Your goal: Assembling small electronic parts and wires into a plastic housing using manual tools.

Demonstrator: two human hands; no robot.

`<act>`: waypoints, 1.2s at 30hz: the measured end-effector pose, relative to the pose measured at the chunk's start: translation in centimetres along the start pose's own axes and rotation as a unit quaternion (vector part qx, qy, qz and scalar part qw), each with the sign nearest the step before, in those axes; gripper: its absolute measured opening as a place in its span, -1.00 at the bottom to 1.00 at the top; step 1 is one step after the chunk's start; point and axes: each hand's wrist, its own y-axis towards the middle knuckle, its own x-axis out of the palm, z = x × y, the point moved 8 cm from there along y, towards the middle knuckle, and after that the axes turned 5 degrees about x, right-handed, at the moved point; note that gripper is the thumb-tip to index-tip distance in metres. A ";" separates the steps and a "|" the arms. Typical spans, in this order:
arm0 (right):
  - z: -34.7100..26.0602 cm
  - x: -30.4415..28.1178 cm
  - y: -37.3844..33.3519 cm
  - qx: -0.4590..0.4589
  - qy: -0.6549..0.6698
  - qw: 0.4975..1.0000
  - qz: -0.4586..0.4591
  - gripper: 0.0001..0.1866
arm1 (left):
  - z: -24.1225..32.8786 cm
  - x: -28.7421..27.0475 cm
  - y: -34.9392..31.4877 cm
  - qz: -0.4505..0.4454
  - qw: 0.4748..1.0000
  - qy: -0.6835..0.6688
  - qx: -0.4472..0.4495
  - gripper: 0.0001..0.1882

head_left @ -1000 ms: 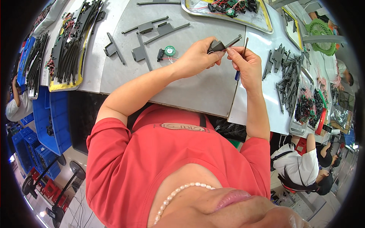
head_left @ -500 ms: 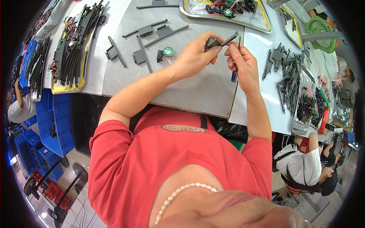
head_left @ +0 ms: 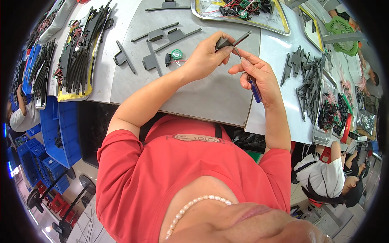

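In my left hand (head_left: 206,54) I grip a black plastic part (head_left: 242,37), a long narrow bar with a box-like body partly hidden by my fingers. My right hand (head_left: 259,77) holds a screwdriver with a blue handle (head_left: 255,90); its thin shaft reaches up to the part near my left fingertips. On the grey table to the left lie several similar black parts, such as one with a square body (head_left: 150,61). Beside my left forearm sits a round green circuit board (head_left: 176,54) with thin wires and a small black piece (head_left: 168,59).
At the far side stands a metal tray (head_left: 279,24) of wired boards. A yellow-edged tray (head_left: 87,91) at left holds stacked black strips. More black parts (head_left: 308,81) pile up at right, near another tray of wired pieces (head_left: 321,137). A co-worker (head_left: 324,172) sits at lower right.
My right hand has tilted the screwdriver, its handle swinging toward me and its shaft leaning left to the part. The black part in my left hand has shifted slightly.
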 end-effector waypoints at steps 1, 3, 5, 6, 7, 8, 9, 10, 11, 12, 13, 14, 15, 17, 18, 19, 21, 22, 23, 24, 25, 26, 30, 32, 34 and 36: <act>0.0 0.0 0.0 -0.003 -0.004 1.000 0.004 -0.56 | 0.0 0.0 0.0 -0.004 1.000 -0.003 -0.002 -0.83; 0.0 0.0 0.0 -0.006 -0.012 1.000 0.006 -0.56 | -0.1 0.1 0.1 -0.007 1.000 0.000 0.000 -0.83; -0.1 -0.1 0.0 -0.003 -0.023 1.000 0.009 -0.56 | -0.1 0.1 0.1 -0.011 1.000 0.007 0.000 -0.83; -0.1 0.0 -0.1 -0.004 -0.021 1.000 0.005 -0.56 | -0.1 0.1 0.0 -0.012 1.000 0.013 0.000 -0.84; -0.2 -0.1 -0.1 -0.003 -0.022 1.000 0.006 -0.56 | 0.0 0.1 0.0 -0.013 1.000 0.020 0.000 -0.84; -0.2 -0.1 -0.1 -0.001 -0.023 1.000 0.007 -0.56 | 0.0 0.1 0.0 -0.012 0.999 0.036 0.004 -0.84; -0.2 -0.1 -0.1 0.000 -0.023 1.000 0.006 -0.56 | 0.1 0.1 0.0 -0.012 0.998 0.053 0.009 -0.84; -0.2 -0.2 -0.1 0.001 -0.022 1.000 0.005 -0.56 | 0.2 0.1 0.0 -0.011 0.997 0.070 0.014 -0.84; -0.2 -0.1 -0.1 0.001 -0.023 1.000 0.004 -0.56 | 0.4 0.1 0.0 -0.006 0.995 0.093 0.026 -0.84; -0.1 -0.2 -0.1 0.005 -0.020 1.000 0.010 -0.56 | 0.5 0.2 -0.1 -0.002 0.993 0.116 0.037 -0.83; 0.0 -0.2 -0.1 0.007 -0.019 1.000 0.015 -0.56 | 0.7 0.2 -0.1 0.002 0.989 0.141 0.046 -0.83; 0.1 -0.3 0.0 0.014 -0.022 0.999 0.027 -0.56 | 0.8 0.3 -0.1 0.001 0.988 0.142 0.055 -0.83; 0.0 -0.2 -0.1 0.006 -0.020 1.000 0.018 -0.57 | 0.8 0.3 -0.1 -0.002 0.988 0.144 0.060 -0.82; -0.1 -0.1 -0.2 0.002 -0.023 1.000 0.019 -0.59 | 0.9 0.3 0.0 0.001 0.987 0.148 0.070 -0.81; -0.2 -0.1 -0.2 -0.003 -0.017 1.000 0.014 -0.61 | 0.9 0.2 0.1 0.006 0.986 0.148 0.076 -0.81; -0.3 0.0 -0.1 -0.008 -0.014 1.000 0.011 -0.62 | 1.1 0.0 0.2 0.013 0.985 0.145 0.090 -0.80; -0.5 -0.3 0.0 -0.028 -0.023 0.999 0.017 -0.66 | 1.3 -1.1 0.4 0.061 0.972 0.200 0.111 -0.80; -0.8 -0.7 0.1 -0.044 -0.037 0.998 0.025 -0.67 | 1.4 -1.6 0.5 0.085 0.963 0.228 0.115 -0.79; -1.0 -0.9 0.3 -0.060 -0.052 0.996 0.031 -0.69 | 1.0 -2.0 0.8 0.089 0.987 0.073 0.110 -0.77; -1.3 -1.2 0.4 -0.091 -0.110 0.988 0.066 -0.69 | 0.5 -2.4 1.2 0.088 0.989 -0.077 0.092 -0.75; -1.5 -1.3 0.4 -0.121 -0.166 0.973 0.102 -0.69 | 0.0 -2.5 1.3 0.086 0.969 -0.222 0.068 -0.73; -1.7 -1.3 0.4 -0.151 -0.222 0.953 0.138 -0.68 | -0.3 -2.1 1.3 0.057 0.961 -0.267 0.037 -0.72; 0.2 0.7 1.5 -0.129 -0.247 0.957 0.078 -0.78 | -0.8 -0.6 0.8 -0.001 0.946 -0.323 -0.015 -0.62; -0.2 0.6 1.2 -0.151 -0.211 0.962 0.082 -0.78 | -0.9 -0.2 0.4 -0.036 0.928 -0.366 -0.050 -0.62; -1.0 0.1 0.9 -0.167 -0.168 0.968 0.087 -0.78 | -0.7 -0.4 0.7 -0.039 0.933 -0.355 -0.043 -0.59; -0.9 0.2 1.0 -0.139 -0.159 0.976 0.062 -0.75 | -0.7 -0.4 0.7 -0.023 0.943 -0.330 -0.028 -0.57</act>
